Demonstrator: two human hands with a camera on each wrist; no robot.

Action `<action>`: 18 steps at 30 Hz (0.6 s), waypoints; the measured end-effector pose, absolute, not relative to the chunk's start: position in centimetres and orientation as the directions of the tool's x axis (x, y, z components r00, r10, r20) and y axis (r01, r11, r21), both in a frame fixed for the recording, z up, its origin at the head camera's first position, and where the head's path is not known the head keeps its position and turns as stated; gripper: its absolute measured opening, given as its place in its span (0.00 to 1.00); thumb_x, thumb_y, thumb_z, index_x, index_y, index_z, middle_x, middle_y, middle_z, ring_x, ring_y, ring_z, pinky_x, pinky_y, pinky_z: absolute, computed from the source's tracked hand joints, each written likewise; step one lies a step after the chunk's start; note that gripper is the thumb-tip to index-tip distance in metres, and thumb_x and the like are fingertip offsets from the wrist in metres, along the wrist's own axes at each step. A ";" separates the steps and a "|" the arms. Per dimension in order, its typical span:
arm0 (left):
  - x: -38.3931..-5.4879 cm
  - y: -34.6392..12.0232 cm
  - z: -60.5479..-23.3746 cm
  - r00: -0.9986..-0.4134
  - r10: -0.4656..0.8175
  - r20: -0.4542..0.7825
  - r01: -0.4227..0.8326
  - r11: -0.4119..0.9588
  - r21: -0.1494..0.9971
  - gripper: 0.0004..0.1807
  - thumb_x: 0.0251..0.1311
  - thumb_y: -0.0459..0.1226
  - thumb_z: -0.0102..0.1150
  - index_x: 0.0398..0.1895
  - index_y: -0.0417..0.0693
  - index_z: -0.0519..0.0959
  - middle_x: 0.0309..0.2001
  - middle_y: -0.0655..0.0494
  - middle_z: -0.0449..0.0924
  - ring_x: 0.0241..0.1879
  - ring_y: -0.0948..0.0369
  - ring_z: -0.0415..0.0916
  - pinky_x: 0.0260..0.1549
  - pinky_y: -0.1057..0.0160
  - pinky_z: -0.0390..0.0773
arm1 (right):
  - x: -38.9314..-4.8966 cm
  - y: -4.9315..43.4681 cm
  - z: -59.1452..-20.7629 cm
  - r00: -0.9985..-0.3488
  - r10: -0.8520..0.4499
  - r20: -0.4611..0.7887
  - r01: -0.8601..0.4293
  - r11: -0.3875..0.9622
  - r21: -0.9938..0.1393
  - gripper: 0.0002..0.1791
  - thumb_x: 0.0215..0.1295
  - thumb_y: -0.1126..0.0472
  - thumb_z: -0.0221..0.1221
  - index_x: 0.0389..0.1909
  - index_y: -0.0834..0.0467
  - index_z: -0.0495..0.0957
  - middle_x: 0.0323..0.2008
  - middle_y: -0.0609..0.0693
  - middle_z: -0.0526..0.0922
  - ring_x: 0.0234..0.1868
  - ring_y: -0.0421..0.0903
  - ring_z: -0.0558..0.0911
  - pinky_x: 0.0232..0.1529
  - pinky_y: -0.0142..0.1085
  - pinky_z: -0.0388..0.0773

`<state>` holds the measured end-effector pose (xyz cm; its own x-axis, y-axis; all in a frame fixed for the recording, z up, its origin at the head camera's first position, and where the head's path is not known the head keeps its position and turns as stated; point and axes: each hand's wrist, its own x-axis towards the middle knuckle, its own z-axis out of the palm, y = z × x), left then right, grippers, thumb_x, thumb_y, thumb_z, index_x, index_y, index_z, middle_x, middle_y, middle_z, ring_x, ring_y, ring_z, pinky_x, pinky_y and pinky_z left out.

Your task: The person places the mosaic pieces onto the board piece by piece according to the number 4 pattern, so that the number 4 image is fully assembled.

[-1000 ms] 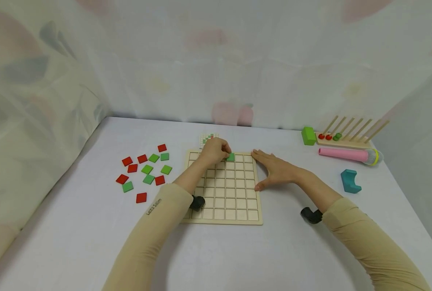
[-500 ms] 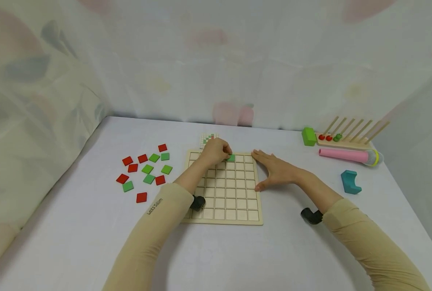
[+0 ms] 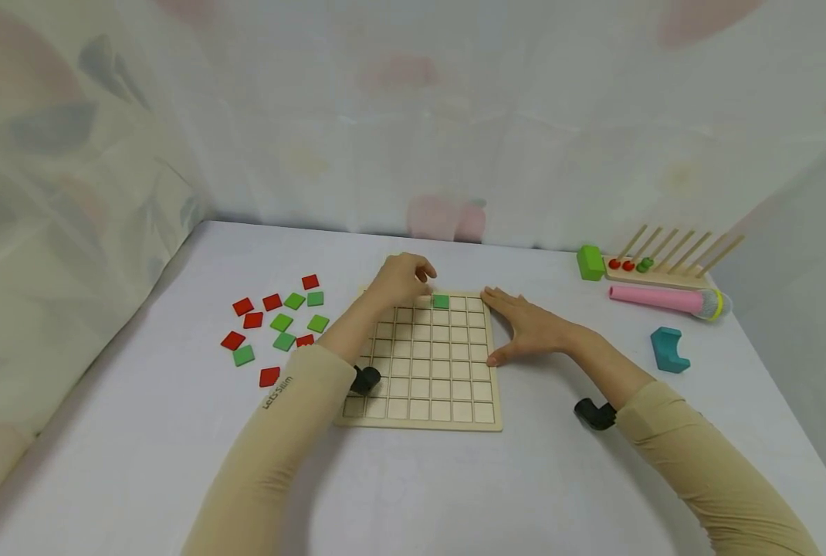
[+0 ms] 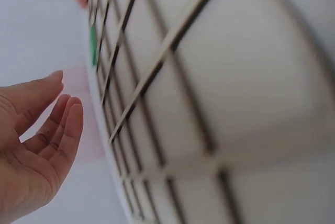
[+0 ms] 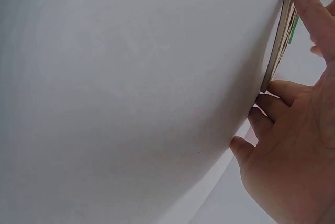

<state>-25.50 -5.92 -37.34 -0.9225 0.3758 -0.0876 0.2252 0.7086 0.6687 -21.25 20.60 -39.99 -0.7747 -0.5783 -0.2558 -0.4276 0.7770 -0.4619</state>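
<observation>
A green square tile (image 3: pixel 441 301) lies in a cell of the far row of the wooden grid board (image 3: pixel 430 424). My left hand (image 3: pixel 401 279) hovers over the board's far edge, left of that tile, with loosely bent fingers. In the left wrist view a gap shows between thumb and fingertips of the left hand (image 4: pixel 39 140), and nothing is between them. My right hand (image 3: pixel 534 323) rests at the board's right edge, fingers spread, thumb on the side. The right wrist view has the right hand's fingertips (image 5: pixel 273 89) against the board's edge and the table.
Loose red tiles (image 3: pixel 253 320) and green tiles (image 3: pixel 282 323) lie scattered left of the board. At the right stand a green block (image 3: pixel 590 262) and a peg rack (image 3: pixel 656 272) with beads. A pink toy microphone (image 3: pixel 656 297) and a teal curved block (image 3: pixel 669 350) lie nearer.
My left hand has let go of the green tile, lifted and drawn back a little to the left. The tile stays in its cell. My right hand has not moved.
</observation>
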 end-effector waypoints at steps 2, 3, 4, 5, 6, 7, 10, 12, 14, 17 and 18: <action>-25.8 -6.7 -36.8 -0.922 0.380 -0.066 0.243 0.705 0.667 0.16 0.62 0.34 0.63 0.53 0.41 0.81 0.50 0.45 0.81 0.52 0.51 0.77 0.53 0.55 0.78 | -21.2 20.7 -40.0 -0.774 -0.581 -0.252 -0.431 0.775 -0.461 0.67 0.47 0.36 0.71 0.78 0.63 0.45 0.80 0.60 0.44 0.81 0.59 0.44 0.77 0.62 0.42; -26.0 -7.2 -36.6 -0.922 0.382 -0.056 0.249 0.700 0.669 0.16 0.62 0.34 0.63 0.53 0.41 0.81 0.50 0.45 0.81 0.51 0.51 0.78 0.52 0.55 0.78 | -21.2 20.8 -40.0 -0.775 -0.580 -0.252 -0.432 0.776 -0.460 0.67 0.47 0.36 0.71 0.78 0.63 0.45 0.80 0.60 0.44 0.81 0.59 0.44 0.77 0.61 0.42; -26.1 -7.6 -36.4 -0.923 0.382 -0.050 0.250 0.693 0.676 0.16 0.62 0.34 0.63 0.53 0.41 0.81 0.49 0.45 0.81 0.50 0.51 0.78 0.51 0.55 0.79 | -21.2 20.8 -40.0 -0.775 -0.580 -0.250 -0.433 0.776 -0.458 0.67 0.47 0.36 0.71 0.78 0.63 0.45 0.80 0.61 0.45 0.81 0.59 0.44 0.77 0.61 0.42; -26.3 -8.1 -36.1 -0.922 0.384 -0.042 0.257 0.691 0.675 0.16 0.62 0.34 0.63 0.54 0.41 0.81 0.49 0.45 0.81 0.50 0.50 0.79 0.50 0.55 0.79 | -21.2 20.8 -40.0 -0.775 -0.581 -0.248 -0.435 0.776 -0.457 0.67 0.47 0.35 0.71 0.78 0.63 0.45 0.80 0.61 0.45 0.81 0.59 0.44 0.77 0.62 0.42; -26.4 -8.7 -35.9 -0.923 0.383 -0.039 0.256 0.688 0.679 0.16 0.63 0.34 0.62 0.54 0.40 0.80 0.50 0.44 0.81 0.50 0.50 0.79 0.49 0.55 0.79 | -21.2 20.8 -40.1 -0.775 -0.582 -0.246 -0.436 0.775 -0.458 0.67 0.47 0.35 0.71 0.78 0.64 0.45 0.80 0.61 0.45 0.81 0.60 0.44 0.77 0.62 0.42; -26.5 -9.2 -35.7 -0.924 0.380 -0.039 0.253 0.685 0.683 0.16 0.63 0.34 0.61 0.54 0.40 0.80 0.50 0.44 0.81 0.50 0.50 0.79 0.49 0.55 0.79 | -21.2 20.8 -40.1 -0.776 -0.581 -0.247 -0.434 0.775 -0.458 0.67 0.47 0.36 0.71 0.78 0.64 0.45 0.80 0.61 0.45 0.81 0.59 0.44 0.77 0.62 0.41; -26.5 -11.0 -35.2 -0.931 0.360 -0.061 0.218 0.681 0.700 0.16 0.65 0.35 0.60 0.55 0.41 0.79 0.52 0.44 0.80 0.53 0.49 0.79 0.50 0.54 0.79 | -21.2 20.9 -40.2 -0.776 -0.580 -0.247 -0.436 0.776 -0.455 0.67 0.47 0.35 0.71 0.78 0.63 0.45 0.80 0.61 0.45 0.81 0.59 0.44 0.77 0.62 0.42; -26.5 -12.1 -35.0 -0.935 0.346 -0.071 0.201 0.687 0.698 0.16 0.65 0.35 0.59 0.55 0.42 0.79 0.53 0.44 0.79 0.54 0.49 0.78 0.51 0.53 0.78 | -21.2 20.8 -40.2 -0.775 -0.581 -0.247 -0.436 0.775 -0.456 0.67 0.47 0.35 0.71 0.78 0.63 0.45 0.80 0.61 0.45 0.81 0.59 0.44 0.77 0.62 0.42; -26.5 -13.2 -34.9 -0.940 0.332 -0.073 0.191 0.692 0.696 0.16 0.66 0.35 0.59 0.55 0.42 0.79 0.53 0.44 0.79 0.54 0.48 0.78 0.52 0.52 0.78 | -21.2 20.8 -40.2 -0.775 -0.582 -0.246 -0.435 0.774 -0.459 0.67 0.47 0.35 0.71 0.78 0.63 0.45 0.80 0.61 0.45 0.81 0.59 0.44 0.77 0.62 0.42; -26.7 -14.8 -34.8 -0.946 0.315 -0.073 0.181 0.702 0.689 0.16 0.66 0.36 0.59 0.55 0.42 0.79 0.53 0.44 0.79 0.55 0.48 0.78 0.52 0.51 0.77 | -21.2 20.7 -40.1 -0.775 -0.581 -0.247 -0.433 0.774 -0.462 0.67 0.47 0.36 0.71 0.78 0.63 0.45 0.80 0.60 0.45 0.81 0.59 0.44 0.77 0.62 0.42; -26.7 -15.3 -34.7 -0.947 0.310 -0.079 0.173 0.704 0.689 0.16 0.66 0.36 0.59 0.55 0.42 0.79 0.53 0.44 0.79 0.55 0.48 0.77 0.52 0.51 0.76 | -21.2 20.7 -40.1 -0.776 -0.580 -0.247 -0.433 0.775 -0.460 0.67 0.47 0.36 0.71 0.78 0.63 0.45 0.80 0.60 0.45 0.81 0.59 0.44 0.77 0.62 0.42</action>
